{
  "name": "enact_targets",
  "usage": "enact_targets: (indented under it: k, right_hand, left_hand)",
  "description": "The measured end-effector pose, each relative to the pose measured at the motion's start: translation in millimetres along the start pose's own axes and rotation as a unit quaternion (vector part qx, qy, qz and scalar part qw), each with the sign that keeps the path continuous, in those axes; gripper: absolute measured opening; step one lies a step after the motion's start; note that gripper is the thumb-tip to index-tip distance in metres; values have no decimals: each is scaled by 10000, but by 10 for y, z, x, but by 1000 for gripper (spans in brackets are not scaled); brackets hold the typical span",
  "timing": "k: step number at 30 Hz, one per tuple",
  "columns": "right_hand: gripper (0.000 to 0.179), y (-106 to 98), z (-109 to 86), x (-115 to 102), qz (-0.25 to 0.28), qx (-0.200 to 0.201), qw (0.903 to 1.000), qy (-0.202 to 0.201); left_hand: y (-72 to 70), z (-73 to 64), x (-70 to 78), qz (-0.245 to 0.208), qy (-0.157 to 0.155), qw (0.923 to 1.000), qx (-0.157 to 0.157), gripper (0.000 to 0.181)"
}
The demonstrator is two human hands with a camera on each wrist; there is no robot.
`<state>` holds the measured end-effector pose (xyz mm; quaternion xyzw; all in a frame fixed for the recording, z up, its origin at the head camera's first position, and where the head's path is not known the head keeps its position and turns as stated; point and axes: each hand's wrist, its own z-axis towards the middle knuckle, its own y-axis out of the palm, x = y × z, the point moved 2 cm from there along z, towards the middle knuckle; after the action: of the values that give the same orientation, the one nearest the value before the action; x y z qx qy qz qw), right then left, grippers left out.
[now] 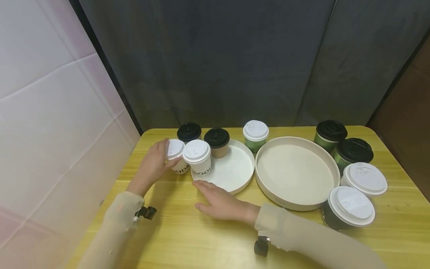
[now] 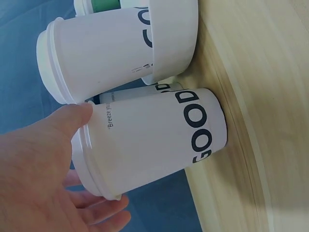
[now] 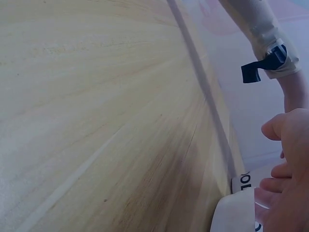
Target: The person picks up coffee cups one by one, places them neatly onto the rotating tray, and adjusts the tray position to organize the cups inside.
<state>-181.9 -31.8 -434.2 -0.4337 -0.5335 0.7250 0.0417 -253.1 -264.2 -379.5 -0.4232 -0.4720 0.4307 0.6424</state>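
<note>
My left hand (image 1: 151, 166) holds a white paper cup (image 1: 181, 168) with a white lid at the left of the table. In the left wrist view, its thumb and fingers lie on either side of the lid of that cup (image 2: 154, 140), which bears the word GOOD. Beside it, another white-lidded cup (image 1: 198, 166) stands in the white round tray (image 1: 236, 172). A brown cup with a black lid (image 1: 220, 151) stands in that tray too. My right hand (image 1: 221, 201) is by the tray's front rim, fingers extended and holding nothing.
Behind the left cups stands a black-lidded cup (image 1: 189, 132). A green cup with white lid (image 1: 255, 136) is behind the trays. The larger cream tray (image 1: 297, 172) is at centre right. Along its right side stand black-lidded cups (image 1: 330, 134) and white-lidded cups (image 1: 349, 209).
</note>
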Motion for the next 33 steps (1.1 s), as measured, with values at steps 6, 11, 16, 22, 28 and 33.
enact_targets:
  k: [6, 11, 16, 22, 28, 33]
  right_hand:
    - [67, 6, 1, -5, 44, 39, 10000, 20]
    - [68, 0, 1, -21, 82, 39, 9999, 54]
    - [68, 0, 14, -24, -12, 60, 10000, 48]
    - [67, -6, 26, -31, 18, 60, 10000, 73]
    - [69, -27, 24, -62, 122, 38, 9999, 76]
    - [72, -42, 30, -77, 276, 53, 9996, 48]
  left_hand:
    - [-25, -42, 8, 149, -44, 9998, 143, 87]
    - [-68, -129, 36, 261, 26, 9990, 369, 84]
    - [-136, -222, 106, 274, 35, 9982, 523, 82]
    - [-208, -311, 180, 256, -73, 9984, 506, 83]
    - [-276, -378, 268, 319, -68, 9977, 594, 83]
    - [-314, -441, 351, 418, -63, 9968, 686, 82]
